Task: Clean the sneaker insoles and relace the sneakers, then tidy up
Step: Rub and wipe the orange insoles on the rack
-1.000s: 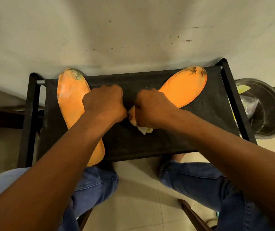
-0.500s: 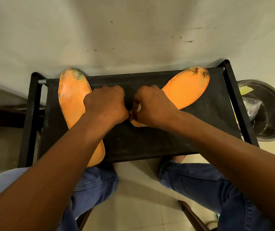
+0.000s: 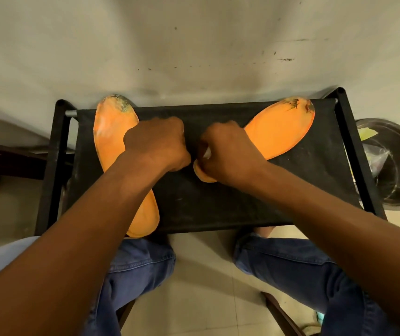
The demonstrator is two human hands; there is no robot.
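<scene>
A black cloth stool (image 3: 218, 207) stands against a pale, scuffed wall (image 3: 194, 44), on a light tiled floor (image 3: 204, 275). A dark round bowl (image 3: 397, 166) sits just to its right. Two orange insoles lie on the cloth. The left insole (image 3: 111, 137) runs from far to near; the right insole (image 3: 281, 129) slants toward the far right corner. The left hand (image 3: 155, 144) is a fist pressed on the cloth, and I cannot tell if it holds anything. The right hand (image 3: 228, 154) curls around a small white cloth (image 3: 207, 152) at the right insole's near end. A second ago more of that cloth showed below the hand.
</scene>
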